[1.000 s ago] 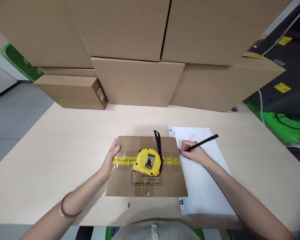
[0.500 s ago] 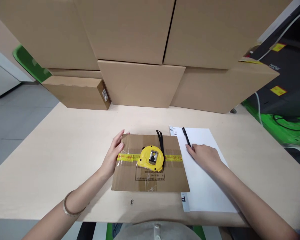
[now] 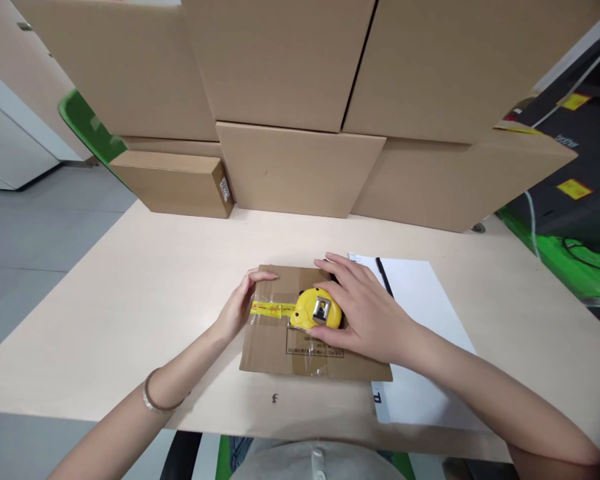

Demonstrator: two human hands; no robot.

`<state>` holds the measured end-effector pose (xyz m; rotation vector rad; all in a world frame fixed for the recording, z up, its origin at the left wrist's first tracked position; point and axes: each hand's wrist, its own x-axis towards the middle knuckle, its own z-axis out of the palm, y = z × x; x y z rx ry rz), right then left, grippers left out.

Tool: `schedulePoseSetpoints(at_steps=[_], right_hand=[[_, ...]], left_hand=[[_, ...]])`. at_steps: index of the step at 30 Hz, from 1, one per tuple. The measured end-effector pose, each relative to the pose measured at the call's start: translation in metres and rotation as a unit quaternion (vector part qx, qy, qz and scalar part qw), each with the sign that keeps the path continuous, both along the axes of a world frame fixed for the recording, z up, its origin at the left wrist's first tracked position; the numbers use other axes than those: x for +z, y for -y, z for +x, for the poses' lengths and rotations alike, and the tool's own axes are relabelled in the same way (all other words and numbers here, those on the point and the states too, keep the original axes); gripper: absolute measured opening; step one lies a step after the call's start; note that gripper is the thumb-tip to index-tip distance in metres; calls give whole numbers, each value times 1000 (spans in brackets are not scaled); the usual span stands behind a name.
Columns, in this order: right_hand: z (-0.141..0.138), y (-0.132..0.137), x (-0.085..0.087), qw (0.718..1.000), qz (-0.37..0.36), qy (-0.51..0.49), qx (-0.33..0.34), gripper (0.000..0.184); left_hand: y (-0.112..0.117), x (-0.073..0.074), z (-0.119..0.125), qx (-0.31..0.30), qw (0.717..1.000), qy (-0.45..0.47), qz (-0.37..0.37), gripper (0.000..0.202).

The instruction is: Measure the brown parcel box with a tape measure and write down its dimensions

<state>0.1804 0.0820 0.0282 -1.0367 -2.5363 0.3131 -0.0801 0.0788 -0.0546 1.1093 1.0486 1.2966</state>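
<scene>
A flat cardboard box with a yellow tape strip lies on the table in front of me. A yellow tape measure sits on top of it. My right hand curls round the tape measure from the right, thumb below it and fingers over its top. My left hand rests against the box's left edge, fingers bent over the top surface. A black pen lies on a white sheet of paper just right of the box.
Large stacked cardboard boxes line the back of the light wooden table. A small closed box stands at the back left. A black machine with yellow labels is at the right.
My right hand put the pen down on the paper, then moved left onto the tape measure. The left hand stayed at the box's left edge. The view shifted slightly.
</scene>
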Motion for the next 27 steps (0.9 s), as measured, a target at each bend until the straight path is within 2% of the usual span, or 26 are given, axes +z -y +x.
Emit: schedulePoseSetpoints(at_steps=[2,5,8,10,13,17,19,21,23,25,27], right_hand=[[-5,-1,2,999,-32,-4,14,53],[-9,-1,11,990,-136,-24,22,57],[-18,0,23,974,-224,-24,18,50],[-29,-2,29,973,-221,-41,40,46],[-51,-10,35,978,-175,-57,96,45],[-77,-19,37,984,-132,22,121,43],[-80,-19,36,984,-130,45,117,44],[-76,-17,33,985,-136,36,105,47],[-65,-15,29,987,-134,25,86,47],[-47,-12,25,988,-136,30,62,43],[-23,-9,23,987,-154,40,33,36]], left_hand=[[0,-1,0,-8,1000,13,-2,55],[0,-2,-3,-28,1000,7,3,60],[-2,-6,-5,-56,998,-4,19,64],[-3,-10,-6,-62,998,7,21,66],[-4,-16,-6,-63,996,59,-11,68],[-6,-21,-5,-74,989,108,-70,74],[-7,-22,-7,-80,988,110,-66,76],[-8,-24,-10,-89,992,91,-28,73],[-10,-26,-15,-106,993,34,38,63],[-11,-27,-21,-129,986,-44,92,53],[-12,-27,-26,-143,978,-102,116,48]])
